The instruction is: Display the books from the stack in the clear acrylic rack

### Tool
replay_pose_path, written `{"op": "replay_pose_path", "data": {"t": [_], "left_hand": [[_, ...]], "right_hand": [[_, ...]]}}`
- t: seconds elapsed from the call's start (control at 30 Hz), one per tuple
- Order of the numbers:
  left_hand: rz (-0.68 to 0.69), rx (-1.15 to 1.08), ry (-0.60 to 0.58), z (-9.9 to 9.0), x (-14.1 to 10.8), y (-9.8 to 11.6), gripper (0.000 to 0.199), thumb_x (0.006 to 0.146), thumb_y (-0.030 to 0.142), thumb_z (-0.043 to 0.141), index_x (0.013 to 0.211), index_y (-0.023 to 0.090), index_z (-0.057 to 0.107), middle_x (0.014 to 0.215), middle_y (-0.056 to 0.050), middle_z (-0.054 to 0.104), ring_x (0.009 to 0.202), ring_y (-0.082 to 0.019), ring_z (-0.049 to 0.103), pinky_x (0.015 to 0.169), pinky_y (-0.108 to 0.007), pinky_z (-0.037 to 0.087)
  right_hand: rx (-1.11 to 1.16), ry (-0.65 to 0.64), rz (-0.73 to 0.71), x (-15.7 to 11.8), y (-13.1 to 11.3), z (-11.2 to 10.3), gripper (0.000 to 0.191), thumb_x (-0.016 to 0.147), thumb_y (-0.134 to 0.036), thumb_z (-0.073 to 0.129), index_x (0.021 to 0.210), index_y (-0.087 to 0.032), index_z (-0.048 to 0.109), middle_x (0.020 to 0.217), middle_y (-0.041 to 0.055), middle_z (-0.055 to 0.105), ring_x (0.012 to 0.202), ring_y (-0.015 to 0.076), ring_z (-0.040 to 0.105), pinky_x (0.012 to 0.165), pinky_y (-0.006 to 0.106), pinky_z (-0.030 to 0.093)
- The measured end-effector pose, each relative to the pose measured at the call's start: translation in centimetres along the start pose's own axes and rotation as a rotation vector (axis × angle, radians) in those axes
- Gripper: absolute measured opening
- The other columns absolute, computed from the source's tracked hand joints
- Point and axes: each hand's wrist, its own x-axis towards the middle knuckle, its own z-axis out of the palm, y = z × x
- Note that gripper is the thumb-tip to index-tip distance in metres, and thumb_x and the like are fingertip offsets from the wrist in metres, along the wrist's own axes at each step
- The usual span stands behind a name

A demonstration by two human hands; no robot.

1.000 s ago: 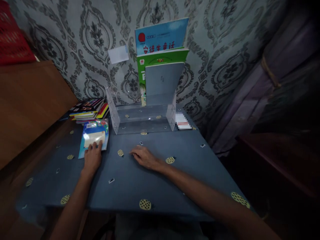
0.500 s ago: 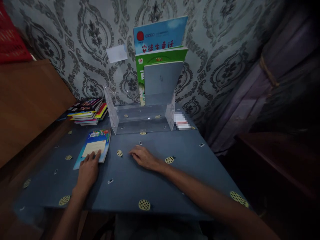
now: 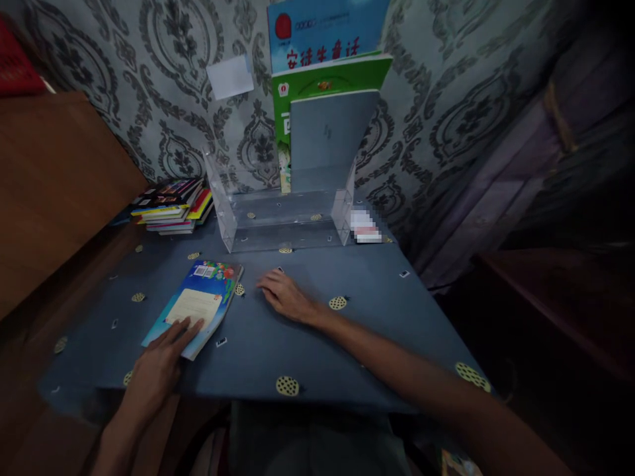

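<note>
The left hand (image 3: 157,370) lies with its fingers spread on the lower part of the blue book (image 3: 196,307); the right hand (image 3: 285,295) rests on the surface (image 3: 258,350), loosely curled, holding nothing visible.

The blue book lies flat at the left of the surface, in front of the clear rack (image 3: 282,231). Its cover shades from deep blue to light blue, with a cream panel, a white barcode label and colorful figures along the top. Its long axis runs diagonally, the barcode end pointing away and to the right, the light-blue end toward the person and left.

The rack's front tiers hold nothing; at its back stand a gray-backed book (image 3: 330,139), a green book (image 3: 337,73) and a taller blue one with red characters. Left of the rack is a pile of books (image 3: 173,205).
</note>
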Motion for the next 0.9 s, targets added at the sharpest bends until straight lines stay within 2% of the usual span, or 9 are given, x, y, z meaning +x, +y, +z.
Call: {"op": "replay_pose_path", "data": {"t": [0.1, 0.23, 0.37, 0.5, 0.57, 0.63, 0.73, 0.83, 0.9], "left_hand": [[0.029, -0.053, -0.018, -0.6, -0.1, -0.4, 0.091, 0.065, -0.003, 0.04, 0.145, 0.038, 0.053, 0.153, 0.006, 0.05, 0.135, -0.025, 0.055, 0.101, -0.034, 0.055], [0.13, -0.138, -0.041, -1.2, 0.6, -1.2, 0.094, 0.061, -0.002, 0.041, 0.143, 0.041, 0.053, 0.152, 0.008, 0.049, 0.135, -0.024, 0.056, 0.102, -0.035, 0.055], [0.312, -0.289, -0.029, -1.1, 2.6, -1.1, 0.076, 0.074, 0.004, 0.043, 0.14, 0.04, 0.058, 0.151, 0.005, 0.052, 0.137, -0.023, 0.054, 0.109, -0.039, 0.05], [0.559, -0.379, -0.05, -0.8, 6.1, 0.2, 0.051, 0.09, 0.019, 0.044, 0.133, 0.034, 0.066, 0.148, -0.003, 0.056, 0.141, -0.026, 0.049, 0.118, -0.051, 0.038], [0.556, -0.323, -0.061, -0.8, 8.0, 0.5, 0.05, 0.093, 0.021, 0.042, 0.137, 0.033, 0.061, 0.152, -0.005, 0.051, 0.145, -0.029, 0.043, 0.119, -0.059, 0.032], [0.463, -0.213, -0.04, -0.9, 9.5, 0.3, 0.055, 0.094, 0.019, 0.038, 0.145, 0.033, 0.054, 0.157, -0.006, 0.045, 0.148, -0.032, 0.037, 0.116, -0.065, 0.031], [0.356, -0.057, 0.024, -1.4, 10.6, -0.4, 0.06, 0.093, 0.013, 0.028, 0.146, 0.028, 0.053, 0.153, -0.012, 0.051, 0.143, -0.036, 0.045, 0.109, -0.07, 0.036], [0.359, -0.016, 0.11, -2.2, 10.7, 0.6, 0.053, 0.097, 0.018, 0.027, 0.139, 0.024, 0.059, 0.145, -0.013, 0.059, 0.135, -0.037, 0.054, 0.106, -0.067, 0.041], [0.417, -0.085, 0.15, -2.6, 10.4, 3.0, 0.044, 0.101, 0.029, 0.033, 0.137, 0.025, 0.059, 0.141, -0.011, 0.062, 0.131, -0.034, 0.058, 0.107, -0.059, 0.046]], "right_hand": [[0.035, 0.127, 0.012, -0.1, -0.3, -0.5, 0.029, 0.098, -0.014, 0.043, 0.118, -0.015, 0.065, 0.119, 0.0159, 0.068, 0.116, 0.0263, 0.057, 0.102, 0.05, 0.049], [0.096, 0.214, 0.088, -0.8, 0.0, -1.3, 0.037, 0.098, -0.013, 0.039, 0.126, -0.02, 0.061, 0.122, 0.0129, 0.067, 0.119, 0.0247, 0.057, 0.105, 0.05, 0.047], [0.127, 0.241, 0.201, -2.2, 0.7, -2.5, 0.035, 0.1, -0.018, 0.039, 0.127, -0.02, 0.061, 0.12, 0.0124, 0.069, 0.114, 0.0245, 0.061, 0.102, 0.048, 0.048], [0.13, 0.259, 0.329, -3.9, 1.3, -4.3, 0.032, 0.101, -0.026, 0.04, 0.123, -0.02, 0.063, 0.119, 0.0111, 0.07, 0.112, 0.0244, 0.062, 0.1, 0.045, 0.049], [0.142, 0.278, 0.389, -4.6, 1.6, -5.1, 0.033, 0.101, -0.029, 0.041, 0.122, -0.02, 0.063, 0.118, 0.0107, 0.071, 0.11, 0.024, 0.064, 0.098, 0.043, 0.05], [0.17, 0.291, 0.451, -5.2, 2.0, -5.8, 0.034, 0.101, -0.031, 0.041, 0.123, -0.019, 0.063, 0.114, 0.0103, 0.073, 0.105, 0.0234, 0.067, 0.094, 0.04, 0.051], [0.209, 0.287, 0.524, -5.6, 2.6, -6.4, 0.034, 0.1, -0.032, 0.041, 0.124, -0.017, 0.062, 0.105, 0.0095, 0.076, 0.093, 0.0223, 0.069, 0.085, 0.037, 0.053], [0.232, 0.246, 0.53, -5.6, 2.8, -6.6, 0.032, 0.1, -0.029, 0.043, 0.122, -0.017, 0.062, 0.101, 0.0082, 0.077, 0.088, 0.0206, 0.069, 0.082, 0.035, 0.052], [0.225, 0.202, 0.501, -5.5, 2.7, -6.6, 0.03, 0.099, -0.027, 0.044, 0.122, -0.018, 0.062, 0.1, 0.0068, 0.076, 0.088, 0.0197, 0.068, 0.083, 0.034, 0.051]]}}
